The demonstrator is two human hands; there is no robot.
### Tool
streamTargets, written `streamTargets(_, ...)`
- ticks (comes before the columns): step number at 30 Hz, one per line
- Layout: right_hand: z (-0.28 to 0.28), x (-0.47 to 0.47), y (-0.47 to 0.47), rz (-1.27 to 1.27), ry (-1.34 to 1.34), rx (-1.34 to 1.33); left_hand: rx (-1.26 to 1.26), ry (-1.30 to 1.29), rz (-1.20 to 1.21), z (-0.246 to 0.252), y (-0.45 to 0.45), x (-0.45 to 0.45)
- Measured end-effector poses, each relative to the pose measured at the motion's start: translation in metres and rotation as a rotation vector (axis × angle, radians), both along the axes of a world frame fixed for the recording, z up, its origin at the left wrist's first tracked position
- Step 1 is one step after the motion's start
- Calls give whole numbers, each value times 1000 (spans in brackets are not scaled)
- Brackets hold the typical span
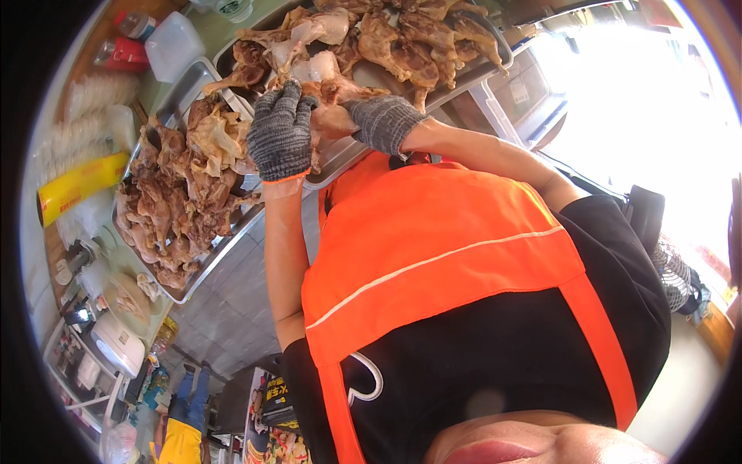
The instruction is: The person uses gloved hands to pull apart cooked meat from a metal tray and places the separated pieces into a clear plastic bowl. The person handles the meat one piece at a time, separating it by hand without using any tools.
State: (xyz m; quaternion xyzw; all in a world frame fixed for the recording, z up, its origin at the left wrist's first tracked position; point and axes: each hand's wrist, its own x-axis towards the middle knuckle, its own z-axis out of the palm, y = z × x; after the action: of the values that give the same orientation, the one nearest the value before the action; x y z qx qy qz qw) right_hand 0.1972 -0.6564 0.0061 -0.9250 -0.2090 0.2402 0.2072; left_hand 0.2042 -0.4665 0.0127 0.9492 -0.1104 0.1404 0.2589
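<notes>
Both my hands wear grey knitted gloves. My left hand [281, 130] and my right hand [385, 123] grip a piece of cooked poultry [331, 119] from its two sides, with its pale flesh showing between them. My fingertips are partly hidden by the meat. The piece is over the near side of a metal tray [342, 159] heaped with browned poultry pieces [406, 49]. To the left, beside my left wrist, a second metal tray [223, 246] bears another pile of poultry pieces [174, 197], some with loose yellowish skin.
Left of the trays are a white plastic container [174, 46], red-labelled jars [122, 55], stacked clear lids [87, 133] and a yellow roll [84, 185]. A white appliance [117, 343] stands lower left. Another person in yellow [181, 438] is at the bottom left, over the tiled floor [232, 290].
</notes>
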Motion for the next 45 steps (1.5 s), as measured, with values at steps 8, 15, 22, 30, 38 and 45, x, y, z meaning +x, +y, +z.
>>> streamTargets(8,-18,-7,-6,-32,-52,-5,124,30,-73,-21,-10,6)
streamTargets(15,-11,-1,-12,-87,-73,17,82,34,145,-40,21,15)
streamTargets(22,-12,16,-6,-102,343,-23,-59,-34,681,-38,118,13)
streamTargets(30,-22,63,-3,-49,-97,17,318,361,651,-31,145,-2)
streamTargets(38,-33,152,176,-1285,1077,972,110,-41,695,-13,130,-4)
streamTargets(45,-84,183,213,-1234,1153,1389,-333,202,985,-26,146,-71)
